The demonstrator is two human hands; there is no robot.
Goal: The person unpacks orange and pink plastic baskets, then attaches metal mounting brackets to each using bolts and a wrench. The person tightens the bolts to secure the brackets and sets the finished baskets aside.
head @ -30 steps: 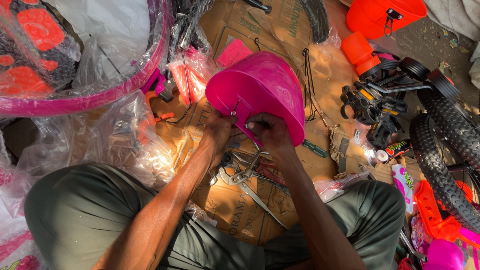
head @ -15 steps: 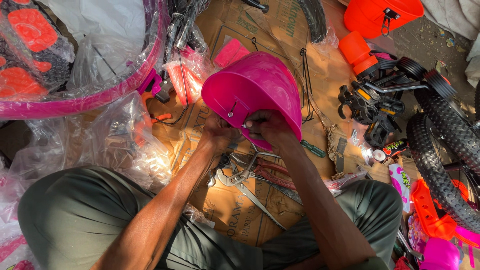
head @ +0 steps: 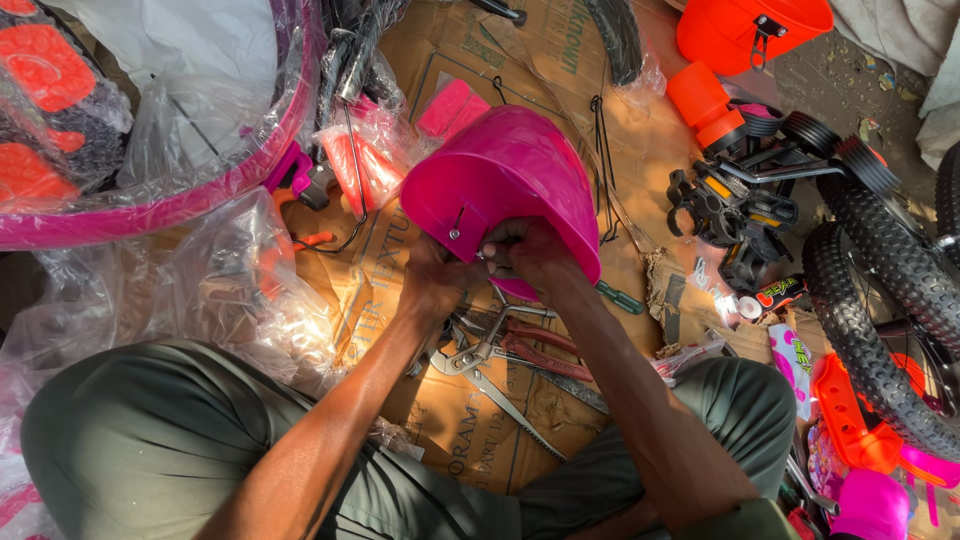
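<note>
- Nearest, the person's knees in olive trousers (head: 170, 440) frame the work; between them, on the near part of the flattened cardboard (head: 440, 440), lie pliers (head: 480, 355) and a red-handled tool (head: 545, 350); a screwdriver with a green handle (head: 622, 298) lies just to the right
- The left hand (head: 435, 285) is closed on the lower rim of the pink plastic basket (head: 510, 190); the right hand (head: 530, 250) pinches its fingertips together on a small metal fitting at that rim; what the fitting is cannot be told
- The basket is held tilted above the middle of the cardboard, its rounded bottom facing up
- To do this well, I judge: keep the left grip steady so the rim does not twist; seat the small part squarely before tightening; keep the tools within reach
- Farther off, black pedals (head: 720, 205) and an orange basket (head: 750, 30) sit toward the far right corner; knobbly tyres (head: 880, 290) at the right edge; a wrapped pink wheel rim (head: 160, 200) at the far left
</note>
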